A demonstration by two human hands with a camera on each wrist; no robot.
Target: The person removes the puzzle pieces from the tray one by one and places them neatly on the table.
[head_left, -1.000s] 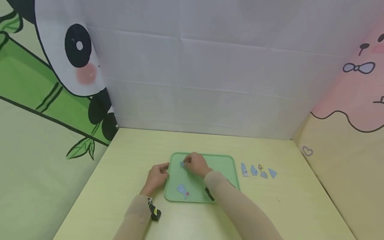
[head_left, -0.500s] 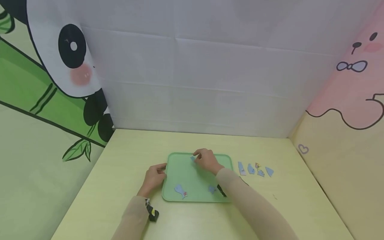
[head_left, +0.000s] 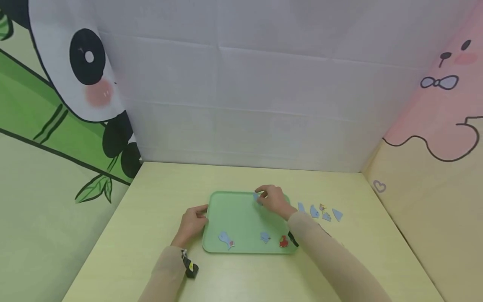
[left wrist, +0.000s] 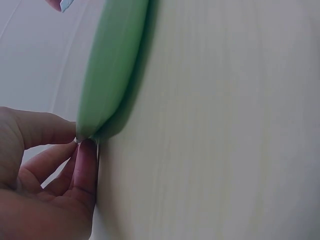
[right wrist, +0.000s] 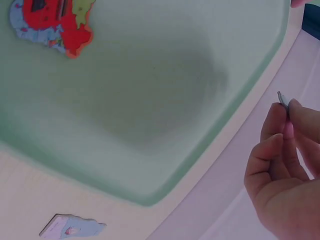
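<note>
My left hand [head_left: 191, 226] is at the left side of a green tray [head_left: 241, 218]. In the left wrist view its thumb and fingers pinch the tray's rim [left wrist: 102, 107]. Over the tray's far edge, my right hand [head_left: 274, 199] pinches a small blue puzzle piece [head_left: 256, 196] between thumb and fingertips. That piece [right wrist: 281, 98] appears nearly edge-on in the right wrist view. Along the tray's near side lie a blue puzzle piece with a pink patch [head_left: 226, 239], another blue piece [head_left: 265, 238] and a red one [head_left: 283, 241].
Several puzzle pieces [head_left: 326, 217] stand in a row on the table right of the tray, the nearest partly behind the right arm. One with a small boat print [right wrist: 75, 226] shows in the right wrist view. A white sheet [head_left: 245, 105] closes off the back.
My right hand has moved right along the tray's far side, carrying the blue puzzle piece. Its forearm has uncovered the second blue piece and the red one. The left hand stays at the rim.
</note>
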